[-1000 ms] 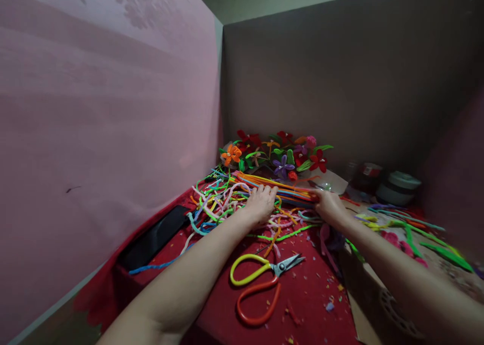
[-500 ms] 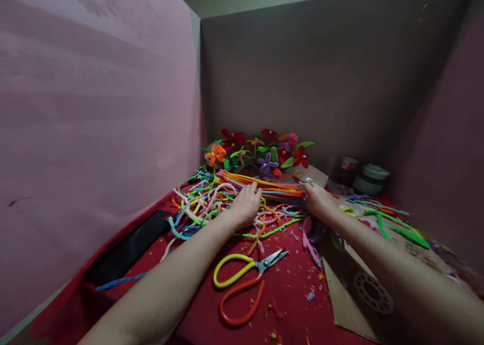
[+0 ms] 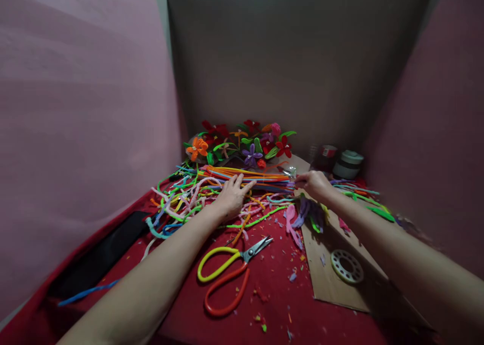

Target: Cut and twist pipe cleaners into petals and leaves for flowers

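A bundle of long pipe cleaners [image 3: 264, 177], mostly orange, blue and purple, lies across the heap. My left hand [image 3: 231, 196] rests palm down against its near side, fingers spread over the stems. At the bundle's right end, my right hand [image 3: 315, 184] is closed, its fingertips pinched on the pipe cleaner ends; which stems they hold is hard to make out. Loose, tangled pipe cleaners [image 3: 192, 196] in many colours spread left of and beneath the bundle. In front of my left hand, scissors [image 3: 247, 254] with one yellow and one red handle lie partly open.
Pipe cleaner flowers [image 3: 251, 156] stand behind the bundle. A cardboard sheet [image 3: 321, 279] carries a white ring with holes [image 3: 347, 267]. Purple pieces [image 3: 308, 214] lie at its top. Jars [image 3: 348, 164] stand back right; a black flat object [image 3: 102, 254] lies left. Scraps litter the red cloth [image 3: 280, 294].
My view has shifted, so the scene sits further left. My right hand has moved slightly outward to the bundle's end, and my left hand's fingers have spread wider.
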Available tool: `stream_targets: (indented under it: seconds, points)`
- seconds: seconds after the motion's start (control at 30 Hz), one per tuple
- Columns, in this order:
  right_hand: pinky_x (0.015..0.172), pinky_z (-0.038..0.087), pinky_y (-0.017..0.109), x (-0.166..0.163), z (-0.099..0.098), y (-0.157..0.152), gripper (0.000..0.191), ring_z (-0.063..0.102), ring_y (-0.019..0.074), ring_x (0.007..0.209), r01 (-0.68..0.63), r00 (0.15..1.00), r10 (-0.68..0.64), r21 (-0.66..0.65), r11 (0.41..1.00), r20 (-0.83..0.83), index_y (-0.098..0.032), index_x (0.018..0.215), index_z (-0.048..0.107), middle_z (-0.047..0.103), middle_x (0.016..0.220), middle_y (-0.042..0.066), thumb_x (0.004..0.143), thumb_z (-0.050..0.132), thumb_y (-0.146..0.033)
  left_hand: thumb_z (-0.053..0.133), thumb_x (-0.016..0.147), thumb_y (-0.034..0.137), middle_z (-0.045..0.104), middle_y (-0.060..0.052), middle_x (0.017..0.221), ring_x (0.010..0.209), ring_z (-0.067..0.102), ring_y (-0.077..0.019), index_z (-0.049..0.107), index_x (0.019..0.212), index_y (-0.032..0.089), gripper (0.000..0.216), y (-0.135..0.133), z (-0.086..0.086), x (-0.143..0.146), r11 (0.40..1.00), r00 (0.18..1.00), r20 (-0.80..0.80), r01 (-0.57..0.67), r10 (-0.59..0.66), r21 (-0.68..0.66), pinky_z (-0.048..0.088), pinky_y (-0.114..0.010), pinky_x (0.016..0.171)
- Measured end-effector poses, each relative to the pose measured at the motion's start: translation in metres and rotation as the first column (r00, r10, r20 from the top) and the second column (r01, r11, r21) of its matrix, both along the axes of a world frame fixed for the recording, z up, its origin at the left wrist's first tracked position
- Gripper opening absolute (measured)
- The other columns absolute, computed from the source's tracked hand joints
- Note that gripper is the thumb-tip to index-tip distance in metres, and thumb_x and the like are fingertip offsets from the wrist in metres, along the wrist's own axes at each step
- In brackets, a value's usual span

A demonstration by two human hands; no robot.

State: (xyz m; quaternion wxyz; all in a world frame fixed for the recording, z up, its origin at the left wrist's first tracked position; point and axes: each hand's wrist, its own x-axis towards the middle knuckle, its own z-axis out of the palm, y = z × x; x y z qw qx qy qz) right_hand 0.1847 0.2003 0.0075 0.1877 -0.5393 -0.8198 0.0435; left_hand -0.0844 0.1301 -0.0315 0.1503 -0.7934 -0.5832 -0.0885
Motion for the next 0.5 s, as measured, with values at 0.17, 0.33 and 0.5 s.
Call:
stream_targets:
  seconds: [0.17,0.33,0.5]
  points:
    - [0.058,0.040,0.019,0.0034,-0.0022,0.0032,0.025,0.061,0.0148,0.068,-0.002,0.999,0.003,0.010,1.000,-0.046,-0.016,0.088,0.072,0.071,0.073,0.005,0.074,0.053,-0.023,0.052,0.077,0.021,0.028,-0.016,0.140,0.127,0.026,-0.0311,0.031,0.136,0.025,0.062,0.0016,0.0034,0.0015,0.990,0.999,0.011,0.043,-0.045,0.131,0.027,-0.046,0.098]
    - [0.057,0.039,0.019,0.0015,-0.0056,0.0025,0.026,0.060,0.0145,0.066,0.011,0.999,-0.010,0.020,1.000,-0.048,-0.017,0.089,0.072,0.070,0.070,0.005,0.072,0.053,-0.021,0.051,0.080,0.029,0.031,-0.015,0.139,0.125,0.028,-0.0287,0.045,0.128,0.023,0.048,-0.0020,0.0080,0.0053,0.977,0.988,-0.001,0.152,-0.154,0.152,0.027,-0.045,0.098]
    - [0.056,0.038,0.019,0.0006,-0.0030,-0.0009,0.027,0.060,0.0134,0.066,0.001,1.000,-0.001,0.032,0.999,-0.004,-0.019,0.088,0.072,0.070,0.072,0.004,0.075,0.049,-0.023,0.046,0.084,0.032,0.034,-0.014,0.139,0.124,0.031,-0.0280,0.042,0.129,0.024,0.046,-0.0006,0.0056,0.0037,0.992,0.994,-0.019,0.107,-0.106,0.069,0.029,-0.044,0.097]
